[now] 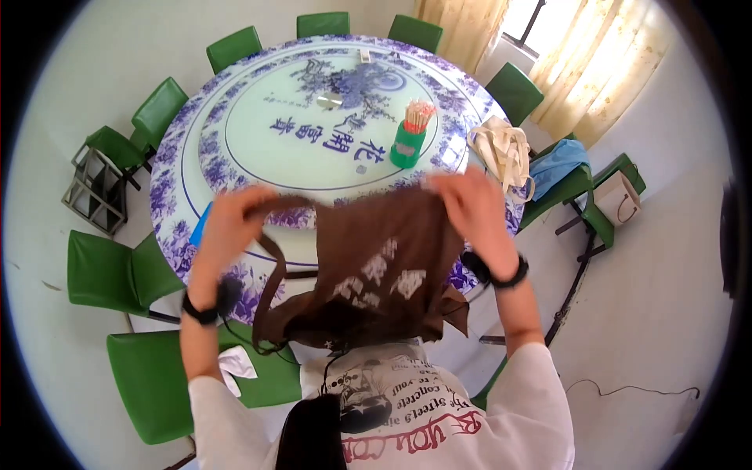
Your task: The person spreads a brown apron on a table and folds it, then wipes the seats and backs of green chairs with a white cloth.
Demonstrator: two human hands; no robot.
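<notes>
Dark hair (311, 439), as we take it, hangs closest to us, over the white shirt (439, 399). Just beyond, we hold the brown cloth (384, 243) up in front of our chest, between us and the bench (258, 149), its lower folds hanging near the shirt.

Our left hand (237, 223) grips its upper left end, where a strap (276, 274) loops down; our right hand (474, 210) has the upper right corner. Both sets of fingers look narrow, closed on the fabric, though blur hides just how they pinch. We keep the hands well apart, probably so that the top edge stays spread and the panel hangs open, its white print (376, 272) facing us. Below, the fabric bunches, since nothing draws it straight there.

On the bench, a green holder (406, 149) keeps its sticks (421, 116) upright and bundled, red ends on top, presumably for easy picking. A pale bag (501, 149) lies slumped at the right edge, which seems a handy spot to leave it out of the middle. Beside it, a blue cloth (560, 163) drapes over a chair, likely using the back as a rack. On the near seat (153, 384) lies a white cloth (237, 365), close to our left elbow.
</notes>
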